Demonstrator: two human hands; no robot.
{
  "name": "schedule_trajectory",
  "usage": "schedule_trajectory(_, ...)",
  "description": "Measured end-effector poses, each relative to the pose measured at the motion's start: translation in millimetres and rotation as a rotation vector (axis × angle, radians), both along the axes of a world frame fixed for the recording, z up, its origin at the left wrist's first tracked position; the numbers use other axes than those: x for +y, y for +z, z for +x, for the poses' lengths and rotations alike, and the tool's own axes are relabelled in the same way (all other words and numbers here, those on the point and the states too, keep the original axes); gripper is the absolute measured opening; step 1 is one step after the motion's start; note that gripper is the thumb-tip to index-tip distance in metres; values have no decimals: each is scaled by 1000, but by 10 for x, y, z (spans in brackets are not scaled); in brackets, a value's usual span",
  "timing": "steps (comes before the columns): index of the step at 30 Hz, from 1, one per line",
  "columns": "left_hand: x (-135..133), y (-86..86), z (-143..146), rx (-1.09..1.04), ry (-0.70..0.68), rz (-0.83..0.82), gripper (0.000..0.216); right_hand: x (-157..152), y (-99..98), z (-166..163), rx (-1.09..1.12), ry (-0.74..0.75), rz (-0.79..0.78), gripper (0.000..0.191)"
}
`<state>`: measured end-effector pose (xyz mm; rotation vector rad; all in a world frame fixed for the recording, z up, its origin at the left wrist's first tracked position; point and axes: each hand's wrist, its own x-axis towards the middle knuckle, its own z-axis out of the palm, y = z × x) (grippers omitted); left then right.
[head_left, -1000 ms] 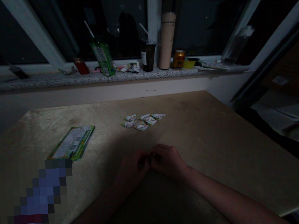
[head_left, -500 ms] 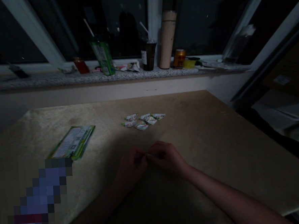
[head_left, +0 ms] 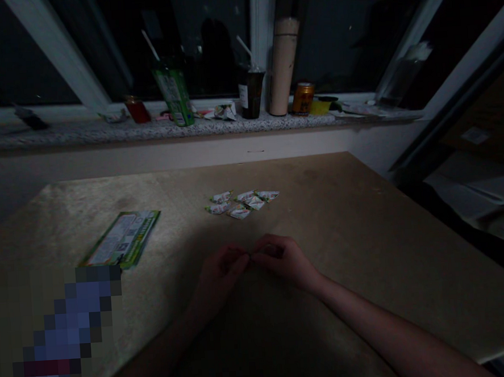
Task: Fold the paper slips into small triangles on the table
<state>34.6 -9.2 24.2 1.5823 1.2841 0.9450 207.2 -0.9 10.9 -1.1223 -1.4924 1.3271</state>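
My left hand (head_left: 223, 273) and my right hand (head_left: 284, 260) meet fingertip to fingertip over the middle of the table (head_left: 343, 222). Both are closed in a pinch on something tiny between them, mostly hidden by the fingers and too dark to name. Just beyond the hands lies a group of several small folded triangular packets (head_left: 240, 203), white with green and printed marks. To the left rests a flat green-and-white printed package (head_left: 125, 239), farther from my left hand.
A blurred-out bluish long shape (head_left: 68, 330) covers the lower left. Along the stone windowsill (head_left: 214, 127) stand a green bag with a straw (head_left: 173, 96), a dark cup (head_left: 250, 95), a tall beige flask (head_left: 283, 67), an orange can (head_left: 303, 99) and a red jar (head_left: 137, 109).
Both hands have shifted slightly, their fingertips drawn closer together. The pale bit that showed between the fingers is now nearly hidden. The packets and package have not moved.
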Motion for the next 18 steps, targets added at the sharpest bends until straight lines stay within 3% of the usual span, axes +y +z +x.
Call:
schedule_trajectory(10,97,-45,-20,-100,-104,-226,25,16,-15,2,79,8,24,29)
schedule_trajectory(18,99,-44,-49,-89,-111,-236,26,4,-24,-1,53,18,124,24)
